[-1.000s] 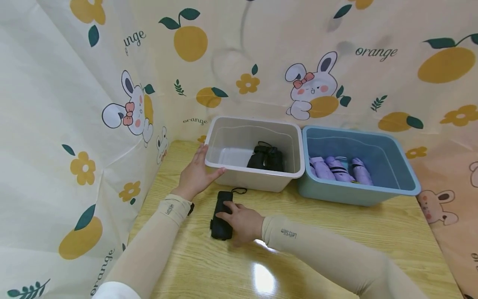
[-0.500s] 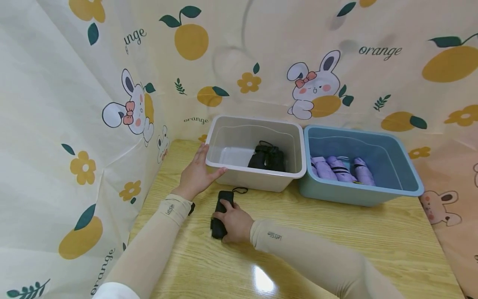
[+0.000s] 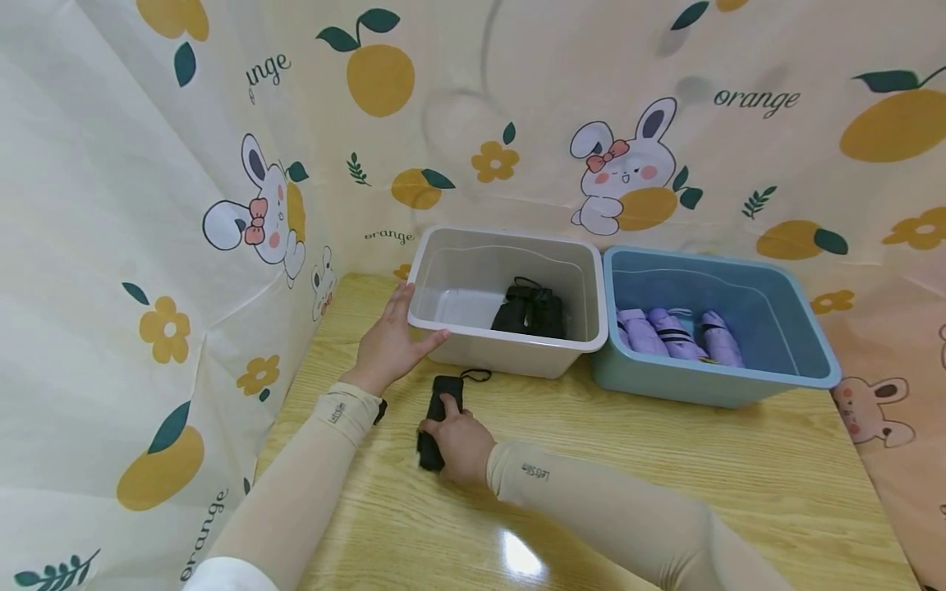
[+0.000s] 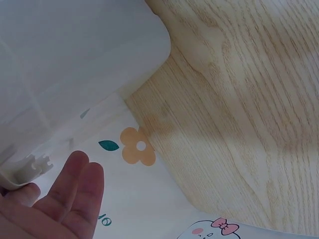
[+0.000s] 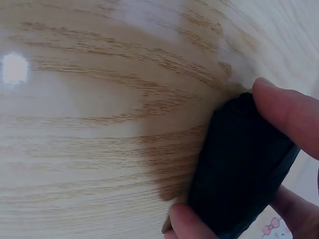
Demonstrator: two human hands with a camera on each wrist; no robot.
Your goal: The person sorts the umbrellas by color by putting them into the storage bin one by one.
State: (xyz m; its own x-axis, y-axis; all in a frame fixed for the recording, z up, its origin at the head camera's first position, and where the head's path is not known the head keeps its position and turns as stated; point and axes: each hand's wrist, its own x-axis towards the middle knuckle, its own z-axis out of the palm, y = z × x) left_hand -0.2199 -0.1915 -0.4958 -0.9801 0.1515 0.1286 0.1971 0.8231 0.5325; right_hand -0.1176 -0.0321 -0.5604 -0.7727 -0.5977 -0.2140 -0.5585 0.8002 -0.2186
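Note:
A black folded umbrella with a cord loop at its far end lies on the table in front of the pale grey bin. My right hand grips it from the right; in the right wrist view, thumb and fingers lie on both sides of the dark umbrella. With fingers straight, my left hand rests against the bin's near left corner, thumb along the front rim. In the left wrist view, two fingers extend beside the bin's wall. Black folded umbrellas lie inside that bin, toward its right side.
A blue bin stands against the grey bin's right side, holding several purple folded umbrellas. A patterned cloth hangs behind and along the left. Wooden table surface extends in front of both bins.
My right hand has shifted slightly left and closed round the black umbrella, which has barely moved. The left hand stays at the bin's corner.

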